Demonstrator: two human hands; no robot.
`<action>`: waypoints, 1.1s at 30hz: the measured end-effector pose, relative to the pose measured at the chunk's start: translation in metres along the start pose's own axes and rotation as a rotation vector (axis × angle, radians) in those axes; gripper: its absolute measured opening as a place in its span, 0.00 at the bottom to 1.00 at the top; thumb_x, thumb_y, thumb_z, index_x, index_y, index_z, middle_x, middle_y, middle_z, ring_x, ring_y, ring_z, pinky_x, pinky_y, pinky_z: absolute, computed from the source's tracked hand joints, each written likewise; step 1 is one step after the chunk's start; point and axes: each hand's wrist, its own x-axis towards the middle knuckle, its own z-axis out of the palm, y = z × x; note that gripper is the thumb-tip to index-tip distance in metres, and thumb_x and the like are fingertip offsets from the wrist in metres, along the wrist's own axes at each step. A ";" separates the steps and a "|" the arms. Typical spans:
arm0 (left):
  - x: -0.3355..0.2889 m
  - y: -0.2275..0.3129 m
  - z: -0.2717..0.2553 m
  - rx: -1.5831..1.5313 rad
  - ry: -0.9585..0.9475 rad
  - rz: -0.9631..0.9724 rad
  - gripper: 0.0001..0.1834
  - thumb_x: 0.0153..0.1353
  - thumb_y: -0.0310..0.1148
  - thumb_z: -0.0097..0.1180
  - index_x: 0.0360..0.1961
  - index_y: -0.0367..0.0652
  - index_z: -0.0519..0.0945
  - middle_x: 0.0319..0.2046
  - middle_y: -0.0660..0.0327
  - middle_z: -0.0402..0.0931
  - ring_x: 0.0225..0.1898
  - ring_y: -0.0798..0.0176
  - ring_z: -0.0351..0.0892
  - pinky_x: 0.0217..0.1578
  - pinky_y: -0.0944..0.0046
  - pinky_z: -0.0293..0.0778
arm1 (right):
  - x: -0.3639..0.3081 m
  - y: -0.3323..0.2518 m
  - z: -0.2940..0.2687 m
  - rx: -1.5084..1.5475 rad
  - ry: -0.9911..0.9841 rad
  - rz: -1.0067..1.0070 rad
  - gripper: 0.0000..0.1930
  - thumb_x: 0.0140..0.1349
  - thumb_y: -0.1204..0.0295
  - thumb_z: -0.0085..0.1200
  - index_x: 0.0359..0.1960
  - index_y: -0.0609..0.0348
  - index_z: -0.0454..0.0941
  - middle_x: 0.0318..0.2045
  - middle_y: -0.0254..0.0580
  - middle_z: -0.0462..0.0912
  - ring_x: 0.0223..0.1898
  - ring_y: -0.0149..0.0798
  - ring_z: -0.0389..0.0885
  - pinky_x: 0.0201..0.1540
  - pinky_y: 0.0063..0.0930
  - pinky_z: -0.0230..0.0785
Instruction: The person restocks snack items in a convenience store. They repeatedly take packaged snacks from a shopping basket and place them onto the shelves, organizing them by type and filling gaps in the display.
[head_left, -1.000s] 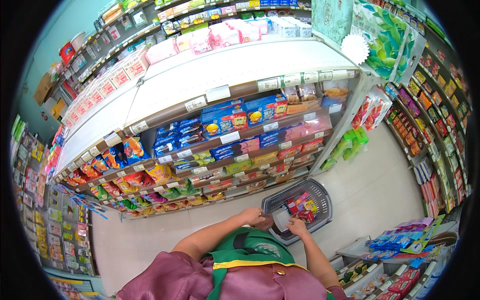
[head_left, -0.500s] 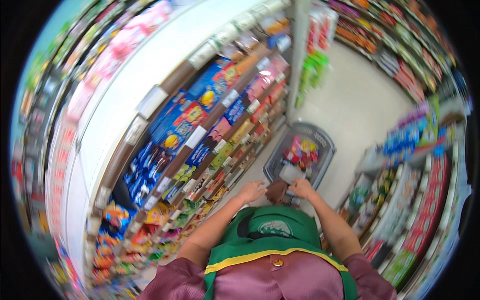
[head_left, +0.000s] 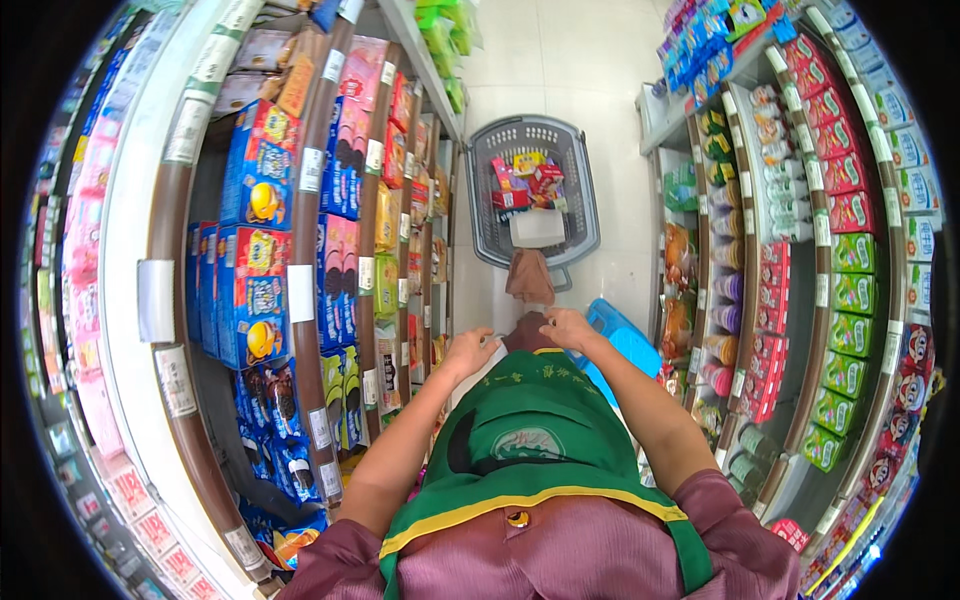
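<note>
In the head view, your grey basket (head_left: 480, 200) stands on the floor ahead of you, in the aisle between two rows of shelves. Small bright packs (head_left: 545, 180) lie loose in its far part, presumably kept from scattering by the raised walls; a white box (head_left: 537, 229) lies at its near end.

Your left hand (head_left: 468, 353) is nearer you than the basket and to its left, fingers loosely bent. Your right hand (head_left: 568, 328) is also on the basket's near side, its fingers curled more tightly near the dark cloth at your front. Whether either grasps anything, I cannot tell; neither touches the basket.

A brown item (head_left: 529, 277) lies just at the basket's near edge, its kind unclear. Blue boxes (head_left: 255, 290) stand left of the basket and green packs (head_left: 845, 340) right of it, fronts facing the aisle, likely so that you can see them.
</note>
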 end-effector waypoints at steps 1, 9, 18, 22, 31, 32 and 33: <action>0.001 0.002 0.001 0.004 -0.021 0.003 0.24 0.58 0.44 0.56 0.50 0.39 0.77 0.44 0.45 0.78 0.45 0.49 0.79 0.47 0.57 0.74 | -0.001 0.002 0.001 0.005 -0.010 0.016 0.23 0.52 0.61 0.57 0.46 0.66 0.77 0.43 0.59 0.79 0.48 0.54 0.77 0.53 0.40 0.67; 0.034 -0.012 0.021 0.097 -0.162 -0.073 0.25 0.58 0.45 0.54 0.50 0.39 0.76 0.44 0.45 0.78 0.45 0.48 0.79 0.48 0.56 0.73 | 0.045 0.053 0.032 0.054 -0.030 0.070 0.22 0.51 0.61 0.57 0.43 0.65 0.79 0.42 0.60 0.79 0.46 0.56 0.77 0.51 0.41 0.68; 0.150 -0.019 0.046 0.252 -0.173 0.036 0.28 0.56 0.37 0.56 0.56 0.35 0.68 0.50 0.42 0.72 0.52 0.43 0.72 0.53 0.55 0.68 | 0.163 0.094 0.045 -0.105 0.153 0.059 0.25 0.49 0.69 0.56 0.51 0.63 0.72 0.42 0.58 0.78 0.46 0.56 0.75 0.48 0.45 0.67; 0.198 -0.011 0.053 0.306 -0.230 0.010 0.30 0.55 0.34 0.56 0.58 0.36 0.65 0.51 0.42 0.69 0.53 0.41 0.69 0.55 0.53 0.66 | 0.207 0.108 0.054 -0.260 0.322 -0.120 0.33 0.46 0.71 0.57 0.58 0.60 0.65 0.51 0.54 0.73 0.51 0.55 0.71 0.52 0.43 0.64; 0.207 -0.052 0.104 0.333 -0.118 0.097 0.36 0.53 0.33 0.59 0.62 0.38 0.59 0.61 0.40 0.57 0.60 0.40 0.59 0.60 0.53 0.61 | 0.223 0.126 0.087 -0.419 0.338 -0.105 0.36 0.44 0.75 0.61 0.60 0.48 0.63 0.49 0.42 0.72 0.52 0.46 0.70 0.53 0.46 0.59; 0.205 -0.059 0.111 0.344 -0.105 0.086 0.37 0.53 0.33 0.59 0.63 0.38 0.58 0.61 0.40 0.56 0.60 0.40 0.59 0.60 0.53 0.61 | 0.221 0.130 0.092 -0.425 0.303 -0.100 0.36 0.44 0.75 0.60 0.60 0.48 0.63 0.49 0.42 0.72 0.52 0.46 0.70 0.53 0.45 0.59; 0.202 -0.066 0.119 0.354 -0.091 0.075 0.37 0.53 0.33 0.59 0.63 0.38 0.58 0.61 0.39 0.56 0.61 0.40 0.59 0.60 0.53 0.60 | 0.219 0.134 0.096 -0.431 0.269 -0.095 0.36 0.44 0.76 0.60 0.59 0.48 0.64 0.49 0.42 0.72 0.52 0.46 0.71 0.53 0.45 0.59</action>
